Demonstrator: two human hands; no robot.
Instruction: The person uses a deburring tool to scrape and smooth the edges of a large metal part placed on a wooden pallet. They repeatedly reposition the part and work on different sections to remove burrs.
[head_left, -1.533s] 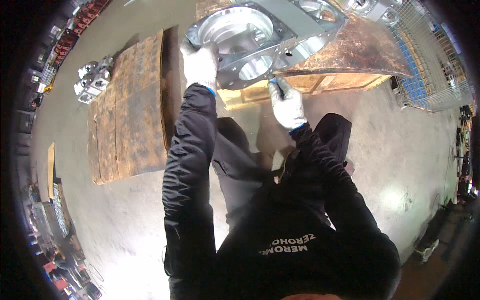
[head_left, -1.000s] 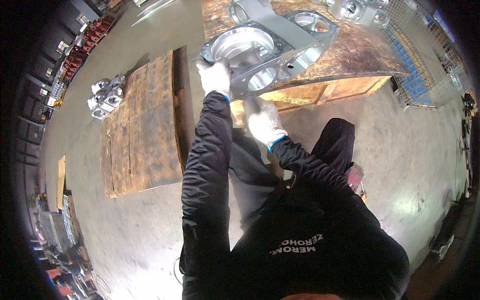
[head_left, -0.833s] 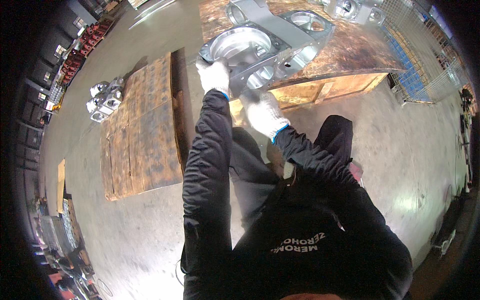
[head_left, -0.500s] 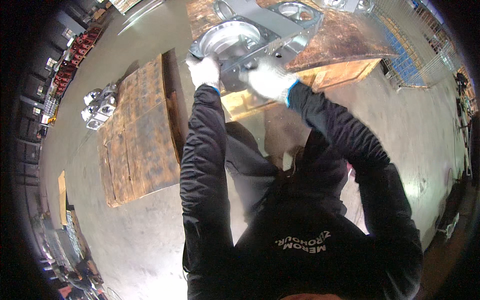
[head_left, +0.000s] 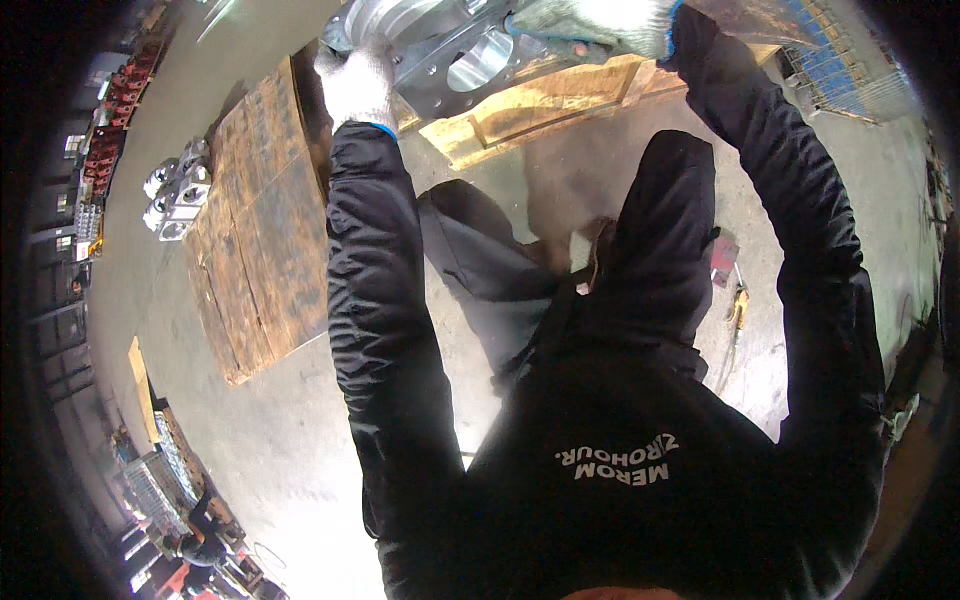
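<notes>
At the upper edge, a large silver machined metal casting [head_left: 428, 88] with round bores sits over a wooden crate [head_left: 545, 105], partly cut off by the picture's edge. My left hand [head_left: 360, 85], in a white knit glove, is closed round the casting's left end beside a big bore. White-gloved too, my right hand [head_left: 605, 20] lies along the casting's right side, with its fingers pointing left and gripping it. The undersides of both grips are hidden.
Left of the crate lies a scorched-looking wooden board [head_left: 262, 230], with several silver castings [head_left: 178, 192] beyond it. A wire cage [head_left: 850, 85] stands at the upper right. On the floor by my right leg is a yellow-handled tool [head_left: 739, 308].
The casting has turned and now shows a side face with a round hole. My right hand has moved up and right along it; my left hand has shifted up and left, still gripping.
</notes>
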